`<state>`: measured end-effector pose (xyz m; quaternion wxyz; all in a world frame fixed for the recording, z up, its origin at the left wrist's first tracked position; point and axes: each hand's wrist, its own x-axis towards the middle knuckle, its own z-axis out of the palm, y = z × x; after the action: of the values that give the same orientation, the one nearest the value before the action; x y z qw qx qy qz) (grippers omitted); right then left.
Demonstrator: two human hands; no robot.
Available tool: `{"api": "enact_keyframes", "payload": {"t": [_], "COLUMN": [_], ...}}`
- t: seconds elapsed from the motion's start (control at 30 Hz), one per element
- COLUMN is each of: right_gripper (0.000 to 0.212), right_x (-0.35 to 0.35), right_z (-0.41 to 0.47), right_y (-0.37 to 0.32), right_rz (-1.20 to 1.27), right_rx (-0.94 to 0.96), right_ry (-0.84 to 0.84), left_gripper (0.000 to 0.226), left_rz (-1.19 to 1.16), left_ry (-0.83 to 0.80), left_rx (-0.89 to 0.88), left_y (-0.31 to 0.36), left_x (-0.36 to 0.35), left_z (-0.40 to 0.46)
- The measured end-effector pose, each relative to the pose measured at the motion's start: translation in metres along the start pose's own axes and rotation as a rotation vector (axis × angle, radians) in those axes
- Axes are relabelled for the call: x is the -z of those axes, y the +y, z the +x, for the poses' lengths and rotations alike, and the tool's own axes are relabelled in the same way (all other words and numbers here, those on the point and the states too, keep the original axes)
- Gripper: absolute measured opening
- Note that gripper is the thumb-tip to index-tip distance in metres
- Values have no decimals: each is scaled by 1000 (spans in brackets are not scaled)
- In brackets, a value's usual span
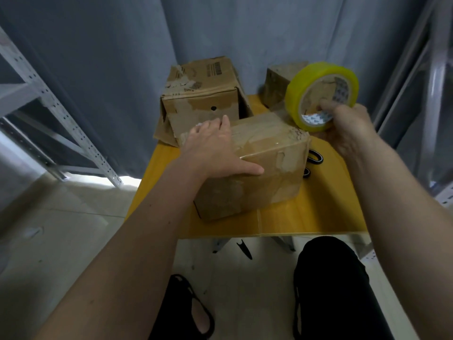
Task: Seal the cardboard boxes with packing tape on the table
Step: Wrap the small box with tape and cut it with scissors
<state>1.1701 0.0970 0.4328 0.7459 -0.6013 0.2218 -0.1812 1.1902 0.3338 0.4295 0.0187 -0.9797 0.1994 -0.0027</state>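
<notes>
The left hand (210, 146) lies flat on the near box (247, 168) mid-table (306, 217); at two o'clock of the box, the right hand (348, 128) grips the lifted tape roll (321, 94).

Scuffed matt cardboard box (257, 168), glossy yellow tape roll (297, 94), smooth yellow table (318, 212).

No text can be read with certainty. The far cardboard box (203, 90) carries dark printed lines on its top face, too blurred to make out. The inner core of the yellow tape roll (321, 95) bears a repeating dark printed pattern, likewise unreadable. No numbers or brand names can be made out.
</notes>
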Motion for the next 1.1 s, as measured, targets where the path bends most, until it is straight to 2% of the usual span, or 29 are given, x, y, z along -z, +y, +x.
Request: {"api": "enact_keyframes", "payload": {"t": [0.1, 0.17, 0.3, 0.43, 0.57, 0.63, 0.7, 0.8, 0.97, 1.03, 1.1], "right_gripper": [10, 11, 8, 9, 33, 38, 30, 2, 13, 13, 12], "right_x": [-6, -11, -15, -14, -22, -28, -32, -34, -27, -22, -14], "right_z": [-3, -7, -7, -6, -10, -13, -15, -16, -12, -7, 0], "right_y": [12, 19, 21, 21, 26, 29, 30, 28, 22, 18, 19], "right_rz": [72, 134, 167, 123, 113, 120, 108, 73, 11, 73, 181], "right_rx": [-104, -155, -142, -121, -135, -112, -69, -9, 19, -65, -232], "right_ry": [-94, -98, -45, -43, -59, -39, -10, -31, -87, -131, -223], "left_gripper": [145, 145, 144, 153, 154, 154, 153, 146, 144, 147, 146], "left_rz": [5, 3, -60, -151, -152, -173, -224, -215, -142, -135, -122], "left_ry": [5, 10, 1, -125, -166, -164, -149, -89, -100, -114, -117], "left_rx": [-3, -6, -22, 20, -26, -54, -75, -76, -79, -71, -78], "left_y": [0, 0, -2, 6, 35, 46, 50, 51, 51, 51, 50], "left_x": [-1, -2, 0, 15, 23, 24, 23, 18, 14, 15, 13], "left_z": [-1, -2, -5, 5, 21, 28, 32, 31, 32, 33, 32]}}
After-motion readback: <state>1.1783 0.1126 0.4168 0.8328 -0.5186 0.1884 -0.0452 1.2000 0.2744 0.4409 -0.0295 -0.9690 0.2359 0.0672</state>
